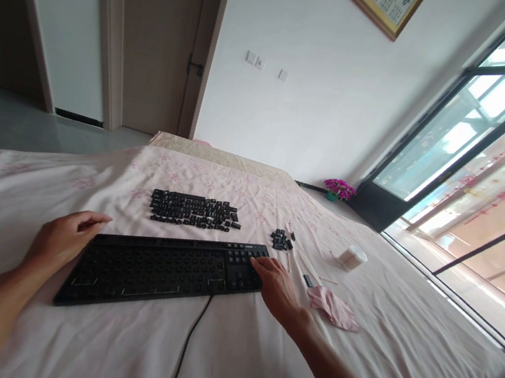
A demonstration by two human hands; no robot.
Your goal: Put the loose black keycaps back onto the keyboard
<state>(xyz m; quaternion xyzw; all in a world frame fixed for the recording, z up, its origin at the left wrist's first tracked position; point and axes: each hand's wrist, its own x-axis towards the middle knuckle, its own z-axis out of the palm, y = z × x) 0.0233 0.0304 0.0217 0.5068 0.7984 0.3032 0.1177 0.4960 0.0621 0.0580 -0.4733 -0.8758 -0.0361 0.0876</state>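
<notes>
A black keyboard (160,270) lies slightly slanted on the bedsheet. Bare key sockets and several thin wire bars show across its main area, while keycaps sit on its upper right part. My left hand (65,237) is by the keyboard's far left corner, thumb and fingers drawn together; anything between them is hidden. My right hand (277,284) rests over the keyboard's right end, fingers stretched forward with the tips touching the number pad keys. Loose black keycaps (192,211) lie in rows behind the keyboard. A smaller group of keycaps (280,239) is beyond my right hand.
Right of the keyboard lie a crumpled pink cloth (333,307), a small dark brush-like piece (308,281) and a round tub of cotton swabs (352,257). The keyboard's black cable (190,341) runs toward me across the pink-patterned bedsheet (106,352).
</notes>
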